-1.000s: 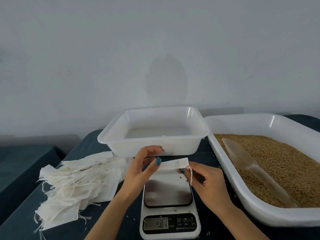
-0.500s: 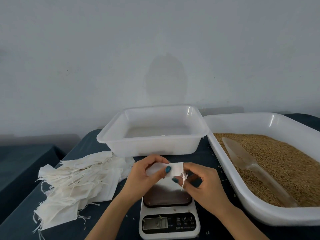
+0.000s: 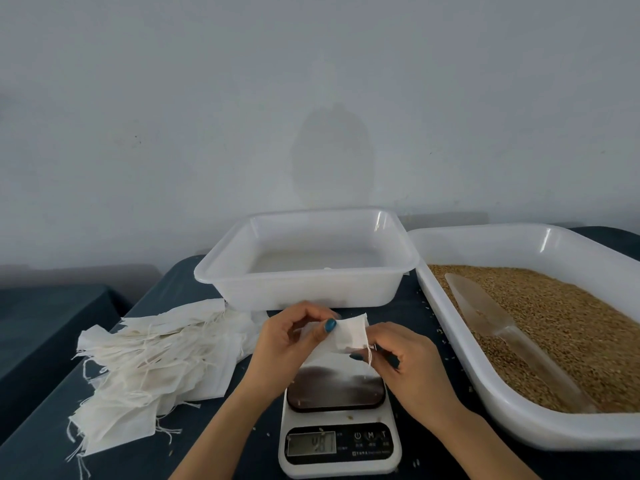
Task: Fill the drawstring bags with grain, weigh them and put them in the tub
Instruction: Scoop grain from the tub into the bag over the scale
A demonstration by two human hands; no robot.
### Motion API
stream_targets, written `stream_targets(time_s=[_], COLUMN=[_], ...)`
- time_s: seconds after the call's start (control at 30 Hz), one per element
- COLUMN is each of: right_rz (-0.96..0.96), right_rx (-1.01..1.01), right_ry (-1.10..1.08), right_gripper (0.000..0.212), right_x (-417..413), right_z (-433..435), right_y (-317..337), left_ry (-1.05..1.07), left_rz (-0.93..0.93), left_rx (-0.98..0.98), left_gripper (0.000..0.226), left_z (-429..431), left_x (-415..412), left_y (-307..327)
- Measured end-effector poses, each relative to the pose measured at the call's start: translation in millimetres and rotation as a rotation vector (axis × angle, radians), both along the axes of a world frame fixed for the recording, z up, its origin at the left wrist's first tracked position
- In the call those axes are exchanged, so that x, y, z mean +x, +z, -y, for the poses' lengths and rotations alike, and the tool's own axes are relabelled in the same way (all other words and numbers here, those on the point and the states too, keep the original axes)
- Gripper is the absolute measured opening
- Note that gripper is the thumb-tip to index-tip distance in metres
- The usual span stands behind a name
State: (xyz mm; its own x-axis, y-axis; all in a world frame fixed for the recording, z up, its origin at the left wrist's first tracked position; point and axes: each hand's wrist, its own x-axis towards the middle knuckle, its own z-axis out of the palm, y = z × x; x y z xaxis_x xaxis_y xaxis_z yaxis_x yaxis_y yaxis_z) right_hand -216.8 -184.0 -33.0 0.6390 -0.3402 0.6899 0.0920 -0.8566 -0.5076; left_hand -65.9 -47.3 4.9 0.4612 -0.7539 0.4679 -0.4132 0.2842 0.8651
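Observation:
Both hands hold one flat white drawstring bag above the scale. My left hand pinches the bag's left part with thumb on top. My right hand pinches its lower right corner, where the string hangs down. A heap of empty bags lies on the left. Beyond the hands stands the white tub. The big tray on the right is full of grain, with a clear scoop lying on it.
The scale's dark platter carries nothing and its display is lit. A dark blue cloth covers the table, with a few loose grains on it. A grey wall rises behind. A second dark surface lies at the far left.
The hands have drawn the bag a little closer together over the scale and turned it, so more of its flat side faces up. Nothing else has moved.

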Motion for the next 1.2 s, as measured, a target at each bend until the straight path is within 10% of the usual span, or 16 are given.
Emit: stream_targets(time_s=[0.23, 0.6, 1.2], right_rz=[0.027, 0.085, 0.030], right_rx=[-0.013, -0.091, -0.296], right_ry=[0.008, -0.036, -0.078], right_gripper=[0.045, 0.033, 0.026], right_x=[-1.1, -0.1, -1.6], right_z=[-6.8, -5.1, -6.9], right_y=[6.1, 5.8, 7.7], left_ry=[0.019, 0.120, 0.245], left_rz=[0.083, 0.542, 0.684], left_rx=[0.032, 0.244, 0.315], left_gripper=[0.011, 0.075, 0.039], left_z=[1.4, -1.1, 2.1], left_x=[0.1, -3.9, 0.5], left_y=[-2.1, -5.7, -15.6])
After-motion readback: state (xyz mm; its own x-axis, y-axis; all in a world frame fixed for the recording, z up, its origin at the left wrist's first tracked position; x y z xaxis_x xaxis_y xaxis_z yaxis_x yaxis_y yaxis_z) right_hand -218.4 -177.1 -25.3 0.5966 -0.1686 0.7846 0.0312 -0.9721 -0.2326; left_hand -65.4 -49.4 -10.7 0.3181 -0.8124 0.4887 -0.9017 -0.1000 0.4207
